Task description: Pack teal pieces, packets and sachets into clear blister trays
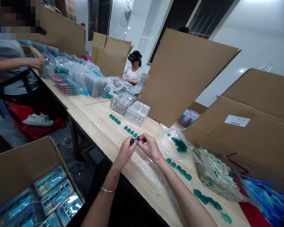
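Observation:
My left hand (126, 151) is closed on a small dark piece (132, 142), nearly black, whose kind I cannot make out. Fingertip to fingertip with it, my right hand (150, 147) pinches a small green piece (138, 138), partly covered by the fingers. Green pieces of similar size lie in short rows on the wooden table: one row (130, 130) just beyond my hands, another (115, 119) farther off, and one (179, 168) to the right of my right forearm. Below my hands lies a clear plastic sheet or tray (144, 167).
Right of my hands are a clear bag (164, 138) of green pieces, a bag of pale strips (215, 173) and blue packets (269, 195). Clear plastic boxes (137, 113) stand beyond. A carton (54, 148) of blister packs is lower left. Two people sit farther away.

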The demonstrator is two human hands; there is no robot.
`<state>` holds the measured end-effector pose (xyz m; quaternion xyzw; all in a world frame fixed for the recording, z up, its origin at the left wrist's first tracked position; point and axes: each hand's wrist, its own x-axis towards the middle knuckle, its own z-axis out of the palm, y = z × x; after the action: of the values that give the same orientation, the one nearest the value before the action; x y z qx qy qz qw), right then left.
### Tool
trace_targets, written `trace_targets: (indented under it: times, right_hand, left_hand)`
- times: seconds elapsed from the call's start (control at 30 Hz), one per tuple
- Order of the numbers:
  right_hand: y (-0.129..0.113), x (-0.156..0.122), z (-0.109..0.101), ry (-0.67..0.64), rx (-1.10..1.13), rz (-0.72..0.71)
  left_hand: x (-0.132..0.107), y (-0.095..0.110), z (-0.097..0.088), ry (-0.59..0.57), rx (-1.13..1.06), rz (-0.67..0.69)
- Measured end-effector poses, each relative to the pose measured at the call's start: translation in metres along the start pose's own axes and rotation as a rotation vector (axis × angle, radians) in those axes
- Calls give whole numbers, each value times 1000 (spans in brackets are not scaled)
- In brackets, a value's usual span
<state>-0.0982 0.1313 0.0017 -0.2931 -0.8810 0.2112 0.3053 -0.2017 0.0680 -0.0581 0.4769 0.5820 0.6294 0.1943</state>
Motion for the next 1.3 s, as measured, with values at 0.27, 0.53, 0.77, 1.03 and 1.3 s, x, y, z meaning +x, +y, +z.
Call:
trace_targets:
  times: [0.27, 0.53, 0.77, 1.03, 1.3]
  right_hand:
    - [3, -1, -2, -12, 46, -21]
    - [8, -1, -5, -106, 391, 231]
    - [5, -7, -4, -29, 174, 38]
    - [0, -3, -4, 48, -91, -42]
    - [3, -2, 2, 69, 95, 202]
  left_hand:
    - [-4, 0, 6, 76, 293, 181]
    - [-7, 8, 11, 119, 381, 168]
    - [-7, 11, 10, 107, 340, 187]
    - [-5, 9, 10, 66, 264, 180]
    - [-2, 3, 6, 34, 18, -10]
